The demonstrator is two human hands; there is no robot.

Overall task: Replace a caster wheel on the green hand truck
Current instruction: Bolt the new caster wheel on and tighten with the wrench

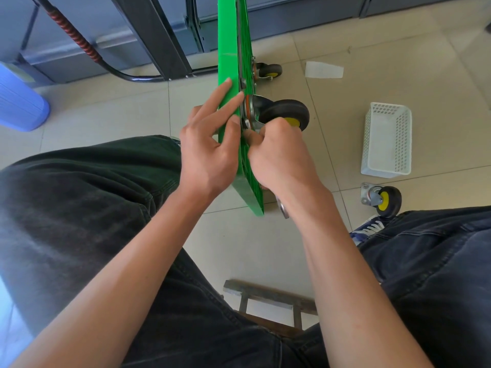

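fixing a wheel onto the green cart

the green cart (233, 75) stands on its edge between both hands, so the wheel (288, 112) sticks out sideways. the left hand (210, 144) presses flat to steady it. the right hand (279, 155) grips a wrench (282, 207) by the wheel's plate. a spare wheel (385, 200) lies right of that hand.

The green hand truck (230, 62) is cropped at twelve o'clock; the wrench (282, 207) (mostly covered) is hidden by the right hand (279, 155).

Bare forearms, dark jeans (87, 208), blue white-striped sneaker (368, 228).
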